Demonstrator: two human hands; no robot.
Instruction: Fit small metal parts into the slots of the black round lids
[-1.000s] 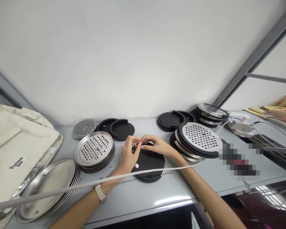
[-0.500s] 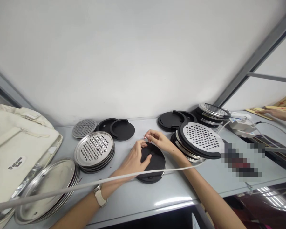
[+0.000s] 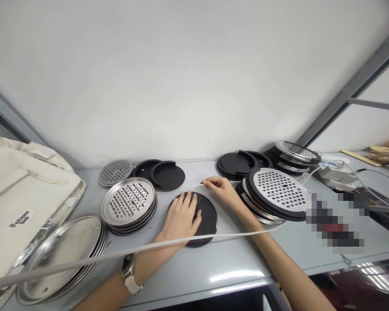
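A black round disc [image 3: 207,218] lies on the grey table [image 3: 233,255], with a silvery edge showing at its right. My left hand [image 3: 181,216] rests on its left part, palm down, fingers spread. Just beyond the disc to the right, my right hand [image 3: 221,188] pinches something small and shiny between thumb and fingertips; it is too small to name. Beside that wrist stands a stack of discs topped by a perforated metal plate [image 3: 278,188] in a black rim. Left of my left hand is a stack under a metal grater plate [image 3: 129,201].
Steel plates [image 3: 65,255] and a cream bag [image 3: 35,194] are at the left. Black discs [image 3: 168,175] lie at the back. A white cable [image 3: 233,234] crosses the view above my forearms. Another person's hand [image 3: 387,157] shows at the far right.
My left hand has flattened over the black disc, which has shifted left. My right hand has drawn slightly right, away from my left hand, still pinching.
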